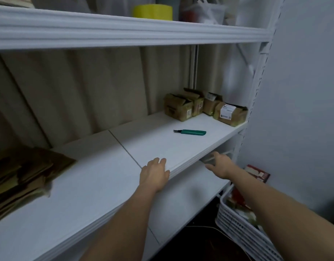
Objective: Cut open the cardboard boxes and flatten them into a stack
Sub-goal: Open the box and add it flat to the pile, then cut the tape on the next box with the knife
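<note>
Several small brown cardboard boxes (204, 107) stand at the far right end of the white middle shelf (105, 185). A green utility knife (190, 132) lies on the shelf in front of them, blade end pointing left. A stack of flattened brown cardboard (24, 178) lies at the shelf's left end. My left hand (155, 173) rests on the shelf's front edge with relaxed fingers, holding nothing. My right hand (218, 163) reaches just below the shelf's front edge, fingers extended; its fingertips are partly hidden under the edge.
An upper shelf (124, 31) carries a yellow tape roll (153, 12) and plastic bags. A white slotted basket (238, 228) with packets stands at the lower right, a red box (256, 174) behind it. A white wall closes the right side.
</note>
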